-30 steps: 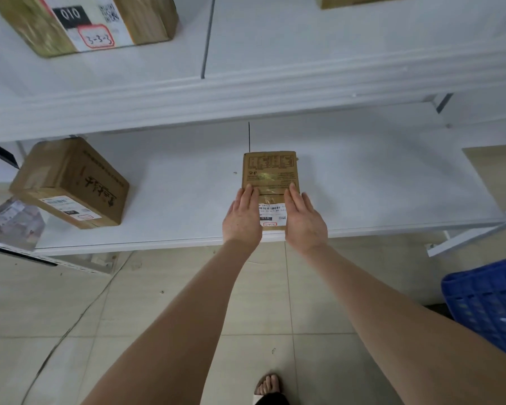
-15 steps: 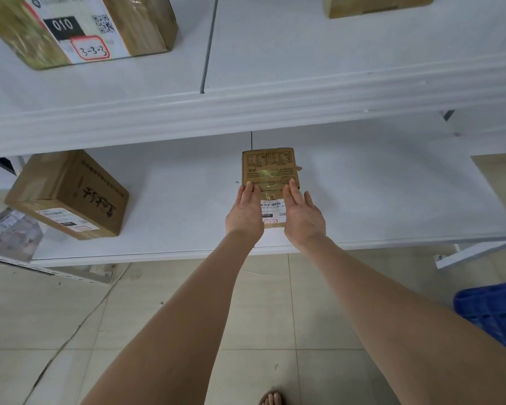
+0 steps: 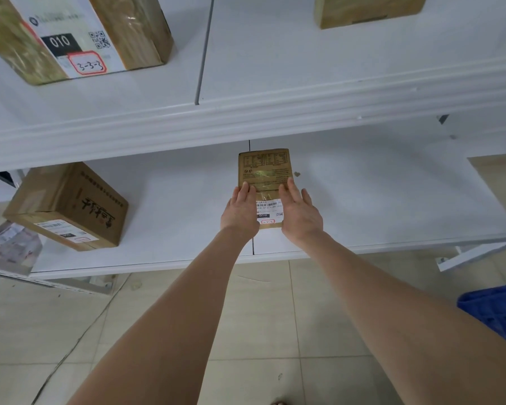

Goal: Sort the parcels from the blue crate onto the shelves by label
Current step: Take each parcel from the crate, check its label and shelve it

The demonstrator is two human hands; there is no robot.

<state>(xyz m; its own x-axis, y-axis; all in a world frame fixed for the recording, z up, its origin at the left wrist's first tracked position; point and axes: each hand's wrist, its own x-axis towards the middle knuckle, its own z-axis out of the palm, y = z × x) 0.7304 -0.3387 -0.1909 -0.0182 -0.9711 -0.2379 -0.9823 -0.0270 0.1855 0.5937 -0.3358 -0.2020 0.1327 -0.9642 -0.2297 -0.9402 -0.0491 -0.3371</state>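
I judge the flat brown cardboard parcel (image 3: 265, 173) light and stiff; left grip (image 3: 241, 210) and right grip (image 3: 300, 213), spread flat, rest on its long edges.

A flat brown parcel (image 3: 265, 171), white barcode label at its near end, lies mid-width on the lower shelf (image 3: 377, 200) near its front edge; a larger brown carton (image 3: 67, 206) sits at that shelf's left end; the blue crate (image 3: 497, 314) stands below its right end
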